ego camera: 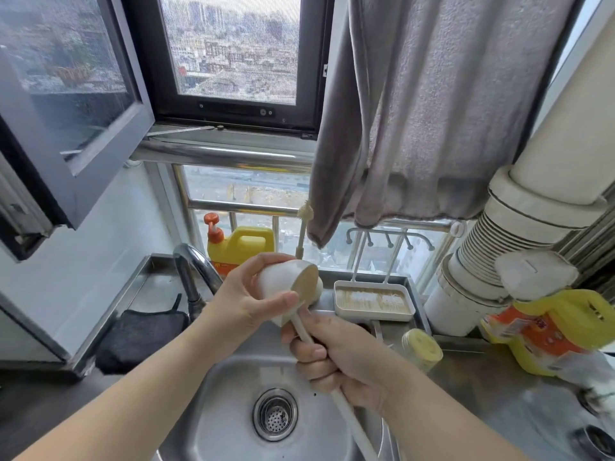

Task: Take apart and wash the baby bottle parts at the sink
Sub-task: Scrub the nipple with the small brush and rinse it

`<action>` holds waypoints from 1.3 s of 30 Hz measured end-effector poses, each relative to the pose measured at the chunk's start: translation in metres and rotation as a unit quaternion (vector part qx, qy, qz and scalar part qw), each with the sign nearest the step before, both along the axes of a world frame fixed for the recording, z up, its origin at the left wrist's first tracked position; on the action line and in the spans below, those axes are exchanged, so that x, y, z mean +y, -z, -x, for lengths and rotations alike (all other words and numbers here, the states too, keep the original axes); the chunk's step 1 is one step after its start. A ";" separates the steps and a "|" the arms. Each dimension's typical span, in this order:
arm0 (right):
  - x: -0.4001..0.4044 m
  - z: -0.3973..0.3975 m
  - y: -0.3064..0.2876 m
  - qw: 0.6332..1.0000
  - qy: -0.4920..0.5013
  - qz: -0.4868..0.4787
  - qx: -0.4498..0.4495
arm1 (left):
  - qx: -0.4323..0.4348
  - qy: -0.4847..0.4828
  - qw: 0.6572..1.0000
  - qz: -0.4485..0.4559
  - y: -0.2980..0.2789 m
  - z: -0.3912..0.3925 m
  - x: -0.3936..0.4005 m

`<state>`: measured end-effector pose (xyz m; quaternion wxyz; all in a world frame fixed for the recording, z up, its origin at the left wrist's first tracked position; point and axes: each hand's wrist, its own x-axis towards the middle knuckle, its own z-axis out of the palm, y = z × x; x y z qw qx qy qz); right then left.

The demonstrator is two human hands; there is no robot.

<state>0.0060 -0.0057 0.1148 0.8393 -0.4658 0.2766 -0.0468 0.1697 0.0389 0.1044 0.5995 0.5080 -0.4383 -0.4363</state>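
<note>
Two grips: bottle (283,287) left, brush handle (332,390) right.

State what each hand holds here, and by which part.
Left hand grips the white bottle part round its side; right hand grips the brush by its handle, head inside the part.

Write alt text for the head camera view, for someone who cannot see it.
Over a steel sink, the left hand holds a white bottle part while the right hand works a long-handled brush into it. A yellow detergent jug stands behind the faucet.
</note>
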 end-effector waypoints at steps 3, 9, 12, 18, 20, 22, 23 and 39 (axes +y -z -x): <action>-0.006 0.001 0.004 0.951 -0.019 0.275 0.139 | -0.010 -0.007 0.999 -0.032 0.004 -0.002 0.001; -0.019 -0.009 -0.001 0.598 -0.014 0.721 0.349 | -0.028 0.009 0.998 -0.060 -0.001 -0.002 -0.007; -0.013 -0.007 0.003 0.714 0.002 0.638 0.290 | -0.026 0.011 0.998 -0.050 -0.001 -0.004 -0.008; -0.004 -0.002 -0.006 0.998 0.006 0.046 0.044 | -0.008 0.007 1.000 0.016 0.002 -0.006 -0.002; -0.002 -0.004 -0.011 0.999 0.004 -0.048 -0.008 | -0.020 0.014 0.999 0.026 0.002 -0.005 0.001; 0.001 -0.006 -0.009 0.999 0.013 -0.043 -0.016 | -0.041 0.017 0.999 0.014 0.003 -0.006 0.004; 0.002 -0.006 -0.008 1.000 0.016 -0.018 -0.009 | -0.057 0.024 0.998 0.004 0.004 -0.008 0.006; -0.004 0.003 -0.012 0.913 -0.023 0.363 0.185 | 0.061 0.113 0.981 -0.145 -0.033 -0.021 0.008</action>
